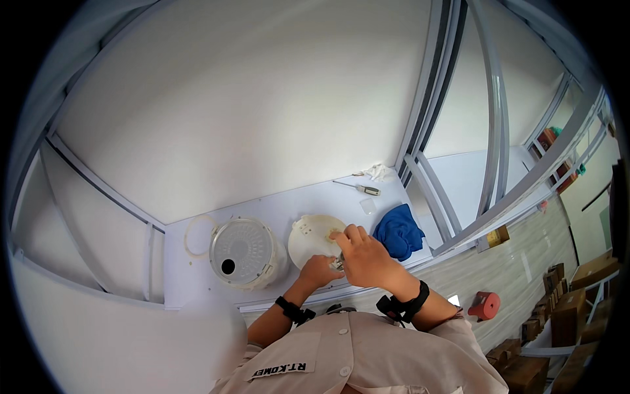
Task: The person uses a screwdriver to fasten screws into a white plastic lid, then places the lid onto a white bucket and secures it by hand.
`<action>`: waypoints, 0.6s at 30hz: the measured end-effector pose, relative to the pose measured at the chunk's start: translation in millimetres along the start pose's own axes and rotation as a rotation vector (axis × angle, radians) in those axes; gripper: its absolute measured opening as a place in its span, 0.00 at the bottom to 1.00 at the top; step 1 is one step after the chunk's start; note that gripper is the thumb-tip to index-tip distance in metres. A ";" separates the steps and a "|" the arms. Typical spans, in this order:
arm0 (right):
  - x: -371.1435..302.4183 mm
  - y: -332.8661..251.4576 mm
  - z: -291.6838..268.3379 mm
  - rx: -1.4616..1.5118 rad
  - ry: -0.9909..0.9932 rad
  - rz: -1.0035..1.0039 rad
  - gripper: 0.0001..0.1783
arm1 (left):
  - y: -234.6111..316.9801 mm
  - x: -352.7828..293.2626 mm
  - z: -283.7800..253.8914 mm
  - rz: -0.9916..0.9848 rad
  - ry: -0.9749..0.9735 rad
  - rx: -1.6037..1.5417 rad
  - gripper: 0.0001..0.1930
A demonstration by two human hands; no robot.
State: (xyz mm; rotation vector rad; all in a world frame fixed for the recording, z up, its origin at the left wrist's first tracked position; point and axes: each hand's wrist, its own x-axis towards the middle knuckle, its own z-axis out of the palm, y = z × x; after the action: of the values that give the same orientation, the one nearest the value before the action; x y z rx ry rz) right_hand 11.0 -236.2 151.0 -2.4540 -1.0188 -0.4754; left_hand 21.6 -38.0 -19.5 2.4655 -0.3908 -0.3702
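At the front edge of the white table, my left hand (321, 270) and my right hand (365, 257) meet with fingers curled. Between them shows a small shiny metallic piece (337, 263), too small to name. A round cream-white plate or lid (307, 244) lies just beyond my hands, with small holes near its far left edge. My right fingers overlap its right side, hiding part of it. Left of it stands a white round appliance body (244, 253) with a pale grey disc on top and a black round spot.
A crumpled blue cloth (399, 232) lies right of my hands. Farther back are a screwdriver (370, 190), a small clear piece (367, 207) and a white rag (377, 172). A thin pale ring (186, 241) lies at the left. Metal frame posts (436, 197) border the table's right side.
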 end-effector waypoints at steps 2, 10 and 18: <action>-1.3 -0.4 5.7 0.011 -0.032 0.003 0.33 | -0.5 1.2 0.9 0.006 -0.004 -0.005 0.38; 10.0 -2.1 17.6 -0.237 -0.149 0.250 0.22 | 0.9 -1.1 -1.5 -0.002 -0.007 -0.034 0.32; 6.8 -9.8 4.4 -0.165 -0.060 0.167 0.28 | 7.4 -1.2 -4.0 -0.024 -0.004 -0.088 0.31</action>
State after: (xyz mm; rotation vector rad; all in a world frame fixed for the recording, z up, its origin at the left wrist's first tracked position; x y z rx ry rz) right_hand 9.1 -223.8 153.0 -2.6875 -0.8166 -0.4488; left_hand 20.5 -41.2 -11.7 2.3853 -0.3397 -0.3945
